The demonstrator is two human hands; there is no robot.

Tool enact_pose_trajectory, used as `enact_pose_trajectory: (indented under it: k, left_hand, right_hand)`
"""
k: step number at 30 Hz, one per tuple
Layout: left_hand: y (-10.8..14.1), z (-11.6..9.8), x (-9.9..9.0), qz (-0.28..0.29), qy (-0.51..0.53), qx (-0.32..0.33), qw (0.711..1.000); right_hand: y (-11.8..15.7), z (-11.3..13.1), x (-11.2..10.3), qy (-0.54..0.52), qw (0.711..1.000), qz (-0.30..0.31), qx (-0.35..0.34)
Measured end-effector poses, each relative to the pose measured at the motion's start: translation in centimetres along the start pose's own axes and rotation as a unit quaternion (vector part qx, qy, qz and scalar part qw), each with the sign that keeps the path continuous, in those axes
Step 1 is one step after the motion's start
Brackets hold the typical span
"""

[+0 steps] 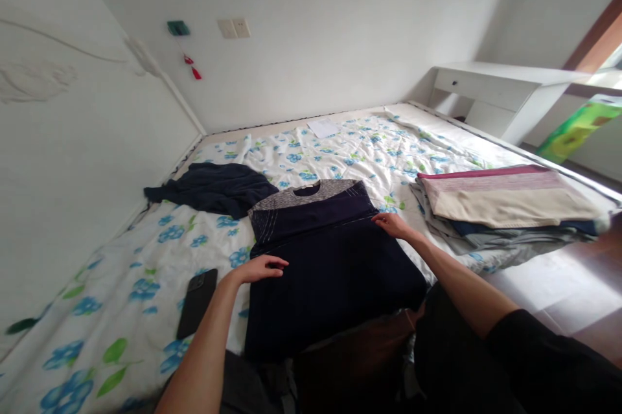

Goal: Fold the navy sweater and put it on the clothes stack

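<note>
The navy knit sweater with a grey marled yoke (335, 278) lies lengthwise, its round collar (307, 190) farthest from the person, while the open left hand (257, 269) and open right hand (393, 226) rest on it, gripping nothing.

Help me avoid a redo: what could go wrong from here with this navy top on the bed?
The fold in the navy top may shift: the right hand rests at its crease, and the rumpled floral bedding beneath could drag it out of line. The black phone lies near the left hand, so it could get knocked or caught under the fabric. The folded stack of cloth sits at the bed's edge and might slide off if bumped.
</note>
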State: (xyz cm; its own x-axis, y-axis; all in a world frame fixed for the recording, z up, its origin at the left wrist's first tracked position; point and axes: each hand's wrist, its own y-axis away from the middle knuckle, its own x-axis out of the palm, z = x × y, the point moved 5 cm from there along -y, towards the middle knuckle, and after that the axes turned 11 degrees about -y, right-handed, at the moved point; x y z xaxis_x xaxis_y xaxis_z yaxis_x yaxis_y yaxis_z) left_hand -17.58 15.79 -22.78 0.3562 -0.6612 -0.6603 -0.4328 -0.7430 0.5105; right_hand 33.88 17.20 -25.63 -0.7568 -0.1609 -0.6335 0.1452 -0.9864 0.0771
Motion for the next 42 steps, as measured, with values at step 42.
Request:
enact_pose_trajectory:
  k: [42]
  left_hand:
    - [-2.2, 0.7, -1.6, -0.033, 0.001, 0.019, 0.999]
  right_hand:
    - [-5.0, -7.8, 0.5, -0.182, 0.96, 0.035, 0.21]
